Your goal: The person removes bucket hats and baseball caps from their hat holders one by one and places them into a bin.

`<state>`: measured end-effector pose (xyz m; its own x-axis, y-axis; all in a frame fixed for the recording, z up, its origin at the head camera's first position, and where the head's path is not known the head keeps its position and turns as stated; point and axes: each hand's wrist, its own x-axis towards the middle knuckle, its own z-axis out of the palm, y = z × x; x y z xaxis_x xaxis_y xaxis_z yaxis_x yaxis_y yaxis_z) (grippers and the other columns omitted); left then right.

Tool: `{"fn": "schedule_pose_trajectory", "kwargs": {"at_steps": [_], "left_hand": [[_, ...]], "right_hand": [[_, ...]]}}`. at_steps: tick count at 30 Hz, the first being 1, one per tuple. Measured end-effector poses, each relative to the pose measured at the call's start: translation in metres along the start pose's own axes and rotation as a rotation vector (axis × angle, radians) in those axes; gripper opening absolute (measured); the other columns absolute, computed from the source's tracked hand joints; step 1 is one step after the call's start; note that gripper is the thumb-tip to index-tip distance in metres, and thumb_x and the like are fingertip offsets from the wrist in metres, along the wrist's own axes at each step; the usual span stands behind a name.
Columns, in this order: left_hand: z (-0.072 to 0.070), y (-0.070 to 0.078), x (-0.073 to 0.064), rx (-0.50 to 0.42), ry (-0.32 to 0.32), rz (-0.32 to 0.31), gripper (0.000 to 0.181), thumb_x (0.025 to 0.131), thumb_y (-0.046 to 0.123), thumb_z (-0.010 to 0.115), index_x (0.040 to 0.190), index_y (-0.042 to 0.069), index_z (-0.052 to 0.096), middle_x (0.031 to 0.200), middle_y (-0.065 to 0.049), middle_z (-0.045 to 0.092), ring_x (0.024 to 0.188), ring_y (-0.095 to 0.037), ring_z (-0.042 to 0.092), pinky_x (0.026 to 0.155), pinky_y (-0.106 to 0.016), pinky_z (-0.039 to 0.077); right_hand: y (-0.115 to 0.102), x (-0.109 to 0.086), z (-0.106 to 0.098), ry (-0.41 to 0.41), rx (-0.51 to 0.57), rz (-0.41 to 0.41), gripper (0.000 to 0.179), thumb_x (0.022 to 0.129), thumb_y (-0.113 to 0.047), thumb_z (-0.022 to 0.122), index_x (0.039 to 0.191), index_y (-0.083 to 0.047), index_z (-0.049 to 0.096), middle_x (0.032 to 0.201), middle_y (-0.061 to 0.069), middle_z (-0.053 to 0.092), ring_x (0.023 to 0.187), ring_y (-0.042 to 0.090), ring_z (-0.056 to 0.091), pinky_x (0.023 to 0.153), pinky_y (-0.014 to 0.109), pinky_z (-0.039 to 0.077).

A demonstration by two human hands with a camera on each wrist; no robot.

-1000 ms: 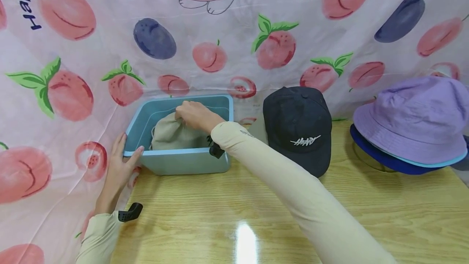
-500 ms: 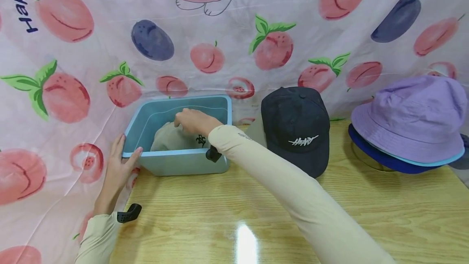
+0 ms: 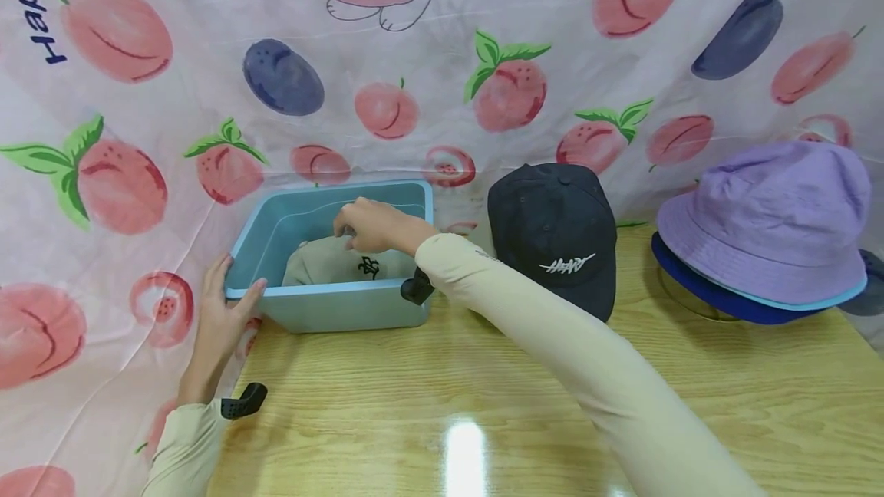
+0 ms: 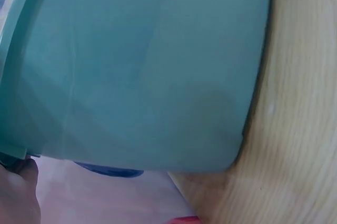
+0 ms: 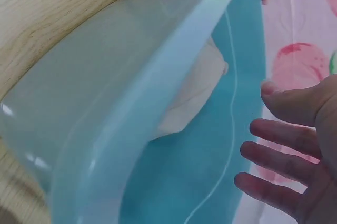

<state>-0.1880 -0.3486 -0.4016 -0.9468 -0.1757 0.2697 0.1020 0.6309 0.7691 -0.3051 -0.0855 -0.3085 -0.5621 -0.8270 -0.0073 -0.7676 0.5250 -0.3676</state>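
1 beige cap [image 3: 319, 264] lies inside 1 blue bin [image 3: 345, 311], below the spread right hand [image 3: 375, 225]. The left hand [image 3: 224, 320], fingers extended, touches the bin's near-left corner. Rightward: 1 black cap [image 3: 549, 225], 1 purple bucket hat [image 3: 776, 221].

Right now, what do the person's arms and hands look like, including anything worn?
The left sleeve and right sleeve are cream and close-fitting; the right has small dark print, too small to read. One black device juts out by the left wrist, another black device by the right. Both the left hand and right hand are ungloved.
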Motion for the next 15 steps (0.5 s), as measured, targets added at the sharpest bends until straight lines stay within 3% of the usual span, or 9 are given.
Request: {"fn": "schedule_pose_trajectory", "kwargs": {"at_steps": [15], "left_hand": [[0.003, 0.005, -0.002, -0.008, 0.02, 0.008, 0.075, 0.092, 0.031, 0.056, 0.152, 0.008, 0.017, 0.155, -0.012, 0.014, 0.135, -0.042, 0.019, 0.104, -0.066, 0.018]], "right_hand": [[0.009, -0.058, -0.044, 0.131, 0.01, 0.005, 0.03, 0.092, -0.02, 0.062, 0.121, -0.011, 0.065, 0.119, 0.002, 0.063, 0.113, 0.016, 0.054, 0.094, 0.028, 0.044]]}}
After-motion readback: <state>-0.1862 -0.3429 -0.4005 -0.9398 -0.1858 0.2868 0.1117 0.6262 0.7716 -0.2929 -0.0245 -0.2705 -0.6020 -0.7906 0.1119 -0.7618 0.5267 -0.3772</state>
